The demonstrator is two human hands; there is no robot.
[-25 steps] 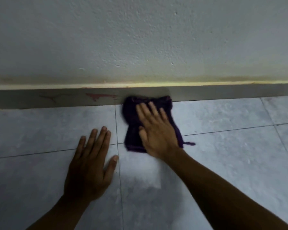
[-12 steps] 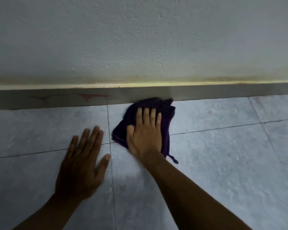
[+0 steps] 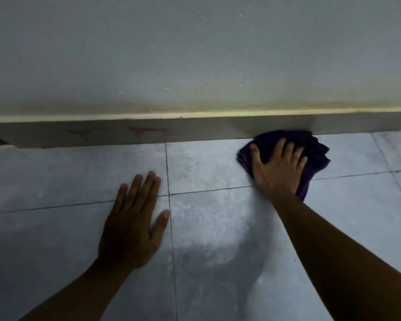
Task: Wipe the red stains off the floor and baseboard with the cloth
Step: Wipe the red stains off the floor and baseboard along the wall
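Against baseboard — right hand presses cloth.

head: single view | faces forward-down | close over floor, baseboard

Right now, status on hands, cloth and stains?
Right hand flat on purple cloth. Left hand flat on floor. Red stains on baseboard unwiped. Nothing blocking.

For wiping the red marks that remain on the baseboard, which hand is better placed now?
The right hand: it presses flat on the purple cloth against the baseboard. The left hand lies nearer the red stains, but it is bare, flat on the floor, seemingly as support.
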